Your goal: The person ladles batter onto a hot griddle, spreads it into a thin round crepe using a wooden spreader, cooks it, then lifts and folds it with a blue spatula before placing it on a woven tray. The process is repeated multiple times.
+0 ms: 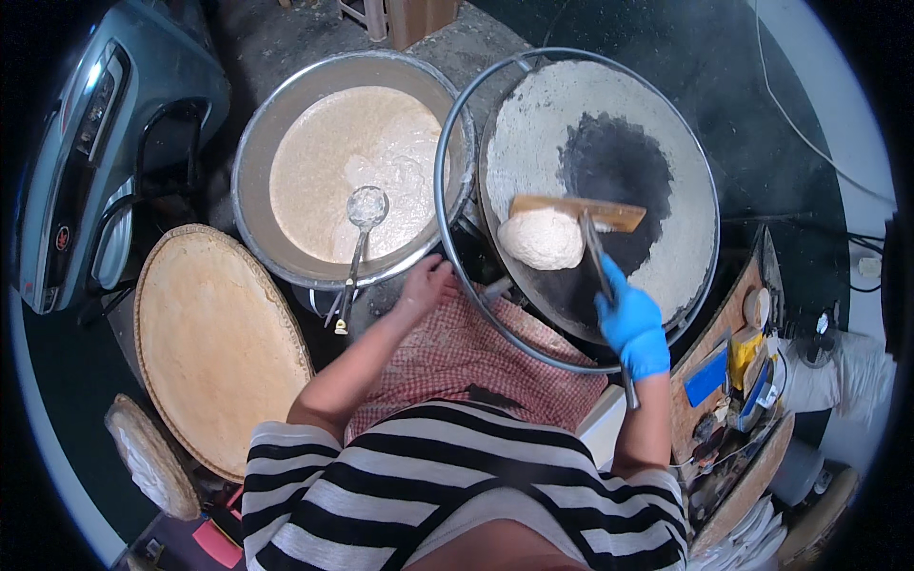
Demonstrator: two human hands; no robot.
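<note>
My right hand (631, 324), in a blue glove, is closed round the long handle of a wooden batter spreader (619, 217). The spreader's blade lies across the round dark griddle (619, 157), against a thick lump of pale batter (545, 242) on its left. A thin layer of batter (528, 119) coats much of the griddle in a ring, with dark surface showing in the middle. My bare left hand (426, 288) is between the pot and the griddle, fingers loosely apart, holding nothing. A metal ladle (367, 206) rests in the pot of batter (305, 162), its handle over the near rim.
A grey metal ring (440, 190) stands round the griddle. At left is a round woven tray (205, 352) with a pale flat top, below a grey-blue machine (181, 76). At right a wooden board (690, 400) holds small items, including a blue box (706, 378).
</note>
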